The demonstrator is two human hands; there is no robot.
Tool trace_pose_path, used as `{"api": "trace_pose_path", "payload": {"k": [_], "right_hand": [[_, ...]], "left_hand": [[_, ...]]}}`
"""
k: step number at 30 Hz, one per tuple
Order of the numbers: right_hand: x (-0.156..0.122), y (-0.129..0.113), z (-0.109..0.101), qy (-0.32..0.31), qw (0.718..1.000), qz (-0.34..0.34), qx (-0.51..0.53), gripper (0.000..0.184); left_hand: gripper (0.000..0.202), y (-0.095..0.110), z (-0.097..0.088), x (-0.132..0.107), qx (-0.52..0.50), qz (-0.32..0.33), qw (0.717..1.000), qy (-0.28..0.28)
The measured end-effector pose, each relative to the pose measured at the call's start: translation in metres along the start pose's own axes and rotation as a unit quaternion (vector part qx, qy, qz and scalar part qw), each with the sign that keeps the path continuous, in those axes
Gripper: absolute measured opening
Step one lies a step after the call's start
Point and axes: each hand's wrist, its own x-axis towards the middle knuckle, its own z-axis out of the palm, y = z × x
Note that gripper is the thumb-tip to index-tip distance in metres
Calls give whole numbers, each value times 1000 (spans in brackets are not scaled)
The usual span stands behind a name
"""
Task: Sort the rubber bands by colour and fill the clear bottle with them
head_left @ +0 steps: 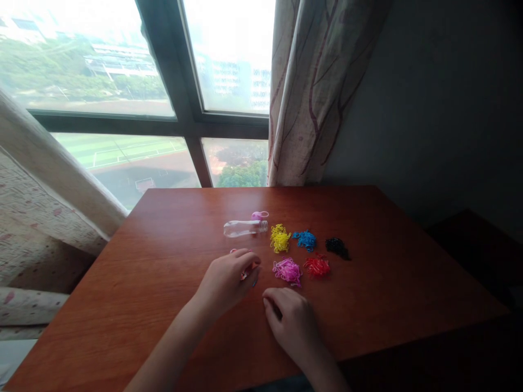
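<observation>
My left hand is arched over a few small mixed pieces, orange, white and blue, partly hidden under the palm. Its thumb and index finger stand apart. My right hand rests lower on the table with thumb and fingertips pressed together; whatever they pinch is too small to make out. Just beyond the hands lie heaps of small looped pieces: a pink heap, a red heap, a yellow heap, a blue heap and a black heap.
A clear bottle lies on its side behind my left hand, mouth to the right. Its pink cap with a loop is just behind it. The brown wooden table reaches to the window and curtain.
</observation>
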Motion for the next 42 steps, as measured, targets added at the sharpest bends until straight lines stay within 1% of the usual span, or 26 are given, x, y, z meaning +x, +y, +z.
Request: {"api": "trace_pose_path", "payload": {"k": [2,5,7,10,14,18,26,30,36,42], "right_hand": [[0,-1,0,-3,1000,5,4,17],[-1,-1,1,-4,1000,12,2,18],[-1,-1,2,-1,1000,11,2,18],[0,1,3,1,1000,8,-2,18],[6,-2,5,12,999,20,-29,16],[12,-7,9,23,998,29,-53,13],[17,-10,11,28,997,50,-59,10],[22,-16,15,35,993,75,-85,4],[30,-26,23,47,988,87,-122,7],[28,-23,27,70,988,76,-118,12]], "left_hand": [[18,-15,-1,-19,-21,-31,999,19],[16,-30,3,-42,-27,-65,997,16],[15,-36,7,-52,-24,-76,997,16],[15,-38,12,-61,-17,-93,995,28],[17,-36,15,-64,-4,-105,994,21],[19,-33,15,-64,3,-103,995,11],[15,-30,15,-64,10,-107,994,33],[14,-30,15,-63,15,-108,994,32],[14,-30,13,-64,6,-108,994,19],[15,-30,12,-64,-6,-107,994,14]]}}
